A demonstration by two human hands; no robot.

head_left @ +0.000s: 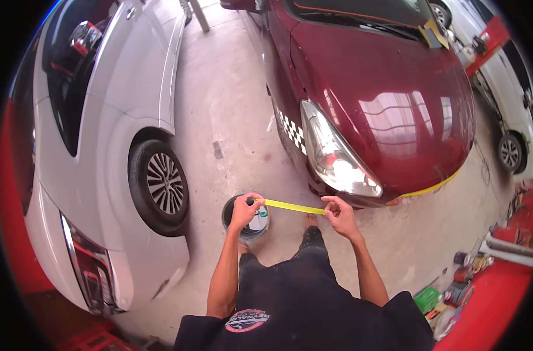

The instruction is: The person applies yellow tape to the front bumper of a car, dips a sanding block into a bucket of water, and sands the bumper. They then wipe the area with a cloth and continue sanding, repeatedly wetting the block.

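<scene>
A strip of yellow tape (294, 206) is stretched nearly level between my two hands. My left hand (246, 210) pinches its left end, with a small dark round thing (250, 201) at the fingers. At the other end, my right hand (340, 216) grips the tape between thumb and fingers, the other fingers raised. The right hand is close to the front corner of a maroon car (383, 64), below its headlight (339, 155). Under my left hand stands a dark bucket (256, 236) with a pale and teal item inside, partly hidden by the hand.
A white car (120, 70) with its wheel (161, 187) stands to the left. Yellow tape (433, 186) runs along the maroon car's front edge. Cans, a green box (427, 299) and other supplies lie at the lower right by a red surface (489, 310). Another white car (521, 93) is farther right.
</scene>
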